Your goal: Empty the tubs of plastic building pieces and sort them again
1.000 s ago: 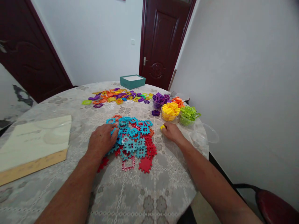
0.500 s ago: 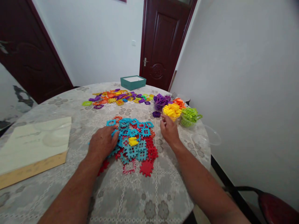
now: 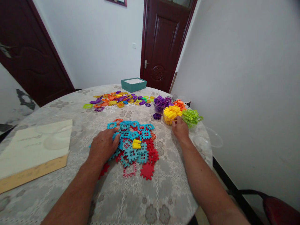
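Observation:
My left hand (image 3: 104, 144) lies palm down over the left edge of a pile of blue interlocking plastic tiles (image 3: 132, 153). Its thumb is spread from the fingers, whose tips are partly hidden among the tiles. A few short yellow pieces (image 3: 136, 144) sit on top of this pile. Red tiles (image 3: 150, 150) show beneath and along its right side. Against the front right of a clear bowl full of yellow pieces (image 3: 172, 113) is my right hand (image 3: 180, 128), its fingers curled together. What they hold, if anything, is hidden.
Beside the yellow bowl stand containers of purple (image 3: 162, 102), orange (image 3: 180, 105) and green pieces (image 3: 191, 117). A purple tile (image 3: 157, 116) lies nearby. Mixed pieces (image 3: 117, 99) spread before a green box (image 3: 133, 84). Clear lids (image 3: 213, 137) and a cream sheet (image 3: 35, 143) flank the table.
My right hand has moved right along the front of the yellow bowl, and its fingers have drawn together. The yellow pieces on the pile sit slightly farther right. My left hand stays about where it was.

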Action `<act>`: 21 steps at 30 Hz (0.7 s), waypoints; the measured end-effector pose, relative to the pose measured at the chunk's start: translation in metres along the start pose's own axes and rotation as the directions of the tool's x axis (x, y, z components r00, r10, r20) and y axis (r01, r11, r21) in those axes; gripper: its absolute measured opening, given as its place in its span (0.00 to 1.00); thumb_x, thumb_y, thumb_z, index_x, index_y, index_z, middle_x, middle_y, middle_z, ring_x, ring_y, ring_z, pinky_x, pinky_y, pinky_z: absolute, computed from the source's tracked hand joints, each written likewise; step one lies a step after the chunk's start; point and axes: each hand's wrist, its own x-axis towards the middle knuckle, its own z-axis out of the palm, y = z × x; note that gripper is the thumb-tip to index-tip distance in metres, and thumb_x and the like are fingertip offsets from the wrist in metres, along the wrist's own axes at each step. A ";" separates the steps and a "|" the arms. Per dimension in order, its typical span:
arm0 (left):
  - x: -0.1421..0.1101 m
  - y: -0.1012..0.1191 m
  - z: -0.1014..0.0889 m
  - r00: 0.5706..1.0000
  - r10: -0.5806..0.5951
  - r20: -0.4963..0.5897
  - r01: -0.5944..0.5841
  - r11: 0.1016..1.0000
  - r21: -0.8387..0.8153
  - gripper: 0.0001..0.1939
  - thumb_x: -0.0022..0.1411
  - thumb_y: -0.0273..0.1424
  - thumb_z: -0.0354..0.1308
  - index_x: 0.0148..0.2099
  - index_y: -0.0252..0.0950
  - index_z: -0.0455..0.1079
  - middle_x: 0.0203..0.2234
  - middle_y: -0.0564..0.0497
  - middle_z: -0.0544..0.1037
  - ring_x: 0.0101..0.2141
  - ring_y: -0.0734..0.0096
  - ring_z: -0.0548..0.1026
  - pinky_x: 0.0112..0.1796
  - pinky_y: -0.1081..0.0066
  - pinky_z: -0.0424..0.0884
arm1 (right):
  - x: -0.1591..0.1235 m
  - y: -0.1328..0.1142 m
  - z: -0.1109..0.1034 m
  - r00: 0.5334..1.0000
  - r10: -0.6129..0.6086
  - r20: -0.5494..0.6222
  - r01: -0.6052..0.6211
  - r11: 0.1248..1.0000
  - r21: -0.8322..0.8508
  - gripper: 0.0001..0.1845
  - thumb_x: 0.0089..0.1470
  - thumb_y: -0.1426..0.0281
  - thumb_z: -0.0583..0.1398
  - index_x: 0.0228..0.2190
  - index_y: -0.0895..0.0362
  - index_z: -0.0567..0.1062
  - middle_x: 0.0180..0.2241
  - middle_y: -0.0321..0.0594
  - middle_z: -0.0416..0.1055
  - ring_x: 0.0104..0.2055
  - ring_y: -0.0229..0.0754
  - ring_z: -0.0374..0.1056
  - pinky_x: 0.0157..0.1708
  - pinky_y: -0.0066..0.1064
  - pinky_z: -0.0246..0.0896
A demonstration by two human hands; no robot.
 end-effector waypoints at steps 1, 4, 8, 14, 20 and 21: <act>0.000 0.000 0.000 1.000 0.000 0.002 0.000 1.000 0.000 0.28 0.73 0.43 0.44 0.61 0.34 0.75 0.53 0.38 0.81 0.53 0.46 0.78 0.55 0.53 0.71 | 0.001 0.000 0.000 1.000 0.008 0.004 -0.008 1.000 -0.010 0.13 0.68 0.65 0.59 0.50 0.58 0.74 0.43 0.47 0.80 0.39 0.45 0.73 0.35 0.32 0.52; 0.001 0.000 0.001 1.000 0.000 0.007 0.000 1.000 0.003 0.28 0.73 0.43 0.44 0.60 0.33 0.75 0.53 0.37 0.81 0.53 0.44 0.78 0.54 0.51 0.72 | 0.003 0.000 0.003 1.000 0.026 0.014 -0.026 0.999 -0.018 0.12 0.69 0.65 0.58 0.50 0.57 0.74 0.40 0.45 0.80 0.36 0.43 0.71 0.33 0.31 0.48; 0.001 0.000 0.001 1.000 -0.008 0.017 0.008 1.000 0.010 0.28 0.73 0.43 0.44 0.60 0.34 0.76 0.54 0.38 0.81 0.53 0.45 0.77 0.55 0.52 0.72 | 0.003 0.003 0.006 1.000 0.000 -0.002 0.000 1.000 0.011 0.12 0.70 0.65 0.57 0.49 0.57 0.74 0.39 0.45 0.79 0.34 0.41 0.69 0.33 0.31 0.46; 0.001 -0.001 0.002 1.000 -0.006 0.016 0.006 1.000 -0.003 0.28 0.73 0.43 0.44 0.60 0.33 0.76 0.54 0.38 0.81 0.54 0.46 0.77 0.56 0.52 0.71 | -0.001 0.003 0.003 1.000 -0.027 -0.015 0.027 0.999 0.029 0.11 0.69 0.65 0.58 0.47 0.58 0.75 0.35 0.43 0.77 0.32 0.41 0.67 0.32 0.30 0.46; 0.001 0.001 -0.001 0.999 -0.010 0.048 0.010 1.000 0.008 0.29 0.73 0.43 0.43 0.61 0.33 0.75 0.54 0.38 0.81 0.54 0.46 0.77 0.56 0.52 0.71 | -0.011 -0.005 0.001 0.997 -0.075 -0.024 0.076 0.997 0.034 0.11 0.69 0.65 0.57 0.46 0.58 0.75 0.35 0.44 0.77 0.33 0.43 0.69 0.33 0.30 0.48; 0.001 0.002 -0.002 0.999 -0.010 0.052 0.010 1.000 0.010 0.29 0.73 0.43 0.43 0.61 0.33 0.75 0.55 0.38 0.81 0.54 0.46 0.77 0.56 0.53 0.71 | -0.014 -0.008 0.000 0.996 -0.089 -0.015 0.089 0.995 0.036 0.11 0.69 0.65 0.57 0.47 0.58 0.75 0.35 0.44 0.77 0.33 0.43 0.69 0.33 0.31 0.49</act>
